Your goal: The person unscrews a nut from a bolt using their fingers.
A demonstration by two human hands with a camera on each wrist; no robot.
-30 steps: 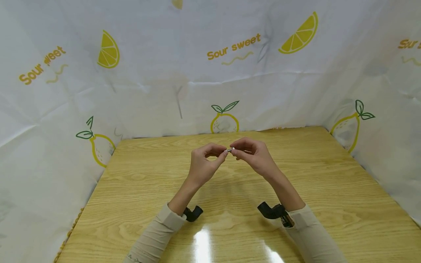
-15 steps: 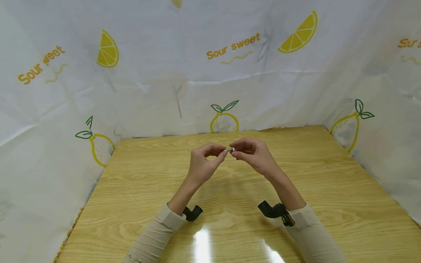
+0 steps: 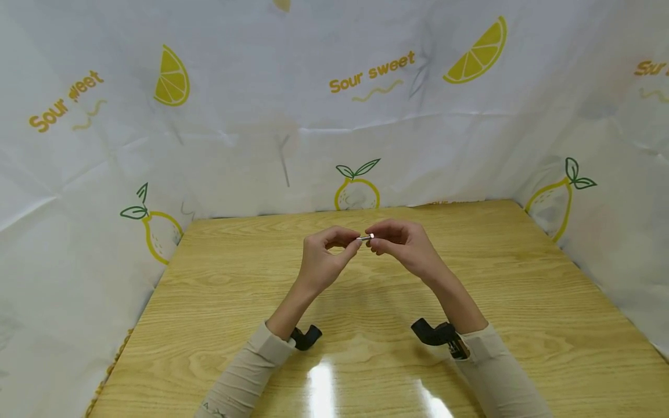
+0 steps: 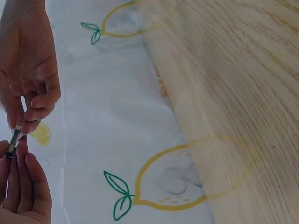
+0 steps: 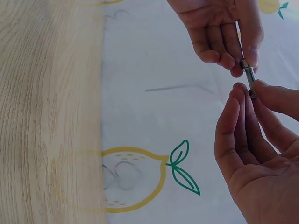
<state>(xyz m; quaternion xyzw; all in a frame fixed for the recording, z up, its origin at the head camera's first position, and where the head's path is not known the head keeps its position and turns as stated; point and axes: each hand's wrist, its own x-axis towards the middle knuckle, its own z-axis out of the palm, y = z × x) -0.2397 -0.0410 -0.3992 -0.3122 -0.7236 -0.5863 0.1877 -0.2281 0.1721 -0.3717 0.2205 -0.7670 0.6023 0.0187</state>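
Note:
Between the two hands a small silvery metal bolt [image 3: 366,237] lies nearly level above the table, its brighter, wider end on the right. My left hand [image 3: 323,261] pinches the left end between thumb and fingertips. With thumb and fingers curled about the other end, my right hand [image 3: 410,252] pinches it. In the right wrist view the bolt [image 5: 249,76] has a ridged shank, and a wider collar sits by the left fingertips; whether that is a nut, I cannot tell. The left wrist view has the bolt [image 4: 15,138] partly covered by fingers.
A wood-grain table [image 3: 360,313] spreads beneath both hands. White cloth [image 3: 235,157] with lemon prints stands behind it and along both sides. Black curved mounts [image 3: 307,338] sit at the wrists, beside beige sleeves [image 3: 248,371].
The right fingertips have shifted slightly on the bolt, and more of its bright right end shows now. My left hand has stayed nearly still.

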